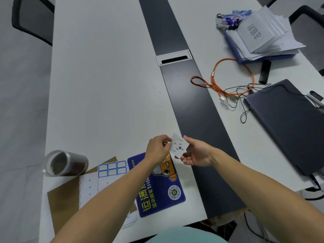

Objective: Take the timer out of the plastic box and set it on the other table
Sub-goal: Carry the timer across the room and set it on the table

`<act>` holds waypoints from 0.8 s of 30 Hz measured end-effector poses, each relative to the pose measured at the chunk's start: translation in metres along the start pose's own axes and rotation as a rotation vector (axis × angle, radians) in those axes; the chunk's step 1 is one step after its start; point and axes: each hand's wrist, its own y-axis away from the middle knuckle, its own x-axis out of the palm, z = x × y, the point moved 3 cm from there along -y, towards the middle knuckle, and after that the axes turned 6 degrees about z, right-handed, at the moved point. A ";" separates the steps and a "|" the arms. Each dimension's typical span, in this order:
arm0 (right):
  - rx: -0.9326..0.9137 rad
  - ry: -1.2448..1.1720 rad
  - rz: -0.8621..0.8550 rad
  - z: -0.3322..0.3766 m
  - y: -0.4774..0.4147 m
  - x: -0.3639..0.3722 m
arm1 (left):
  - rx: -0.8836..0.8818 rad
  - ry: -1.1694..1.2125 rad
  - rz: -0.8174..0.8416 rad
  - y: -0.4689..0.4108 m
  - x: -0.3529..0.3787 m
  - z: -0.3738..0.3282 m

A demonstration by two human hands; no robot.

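Note:
A small white square timer [179,146] is held up above the white table [105,85], its back side with slots and a round spot facing me. My left hand [158,149] pinches its left edge. My right hand [197,152] holds its right side, with the thumb on the top edge and the fingers under it. The plastic box is not in view.
Lying on its side at the lower left is a clear jar [64,163]. Brown card, a label sheet [112,168] and a blue mat [161,186] lie near the front edge. Right of the dark centre strip [192,95] are an orange cable [228,79], a laptop [289,123] and papers [263,32].

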 end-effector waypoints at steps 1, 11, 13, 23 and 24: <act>0.000 0.014 0.001 0.000 0.000 0.001 | -0.004 0.001 0.000 0.000 -0.001 0.000; 0.012 0.175 0.021 0.000 0.007 0.007 | 0.002 -0.013 -0.011 0.003 -0.010 0.003; 0.007 0.178 0.024 0.000 0.009 0.007 | -0.010 0.000 -0.015 0.004 -0.010 0.003; -0.016 0.158 -0.012 -0.004 0.019 0.010 | -0.093 0.258 0.121 0.014 -0.013 0.002; -0.022 0.152 -0.021 -0.003 0.018 0.010 | -0.085 0.264 0.141 0.014 -0.013 0.001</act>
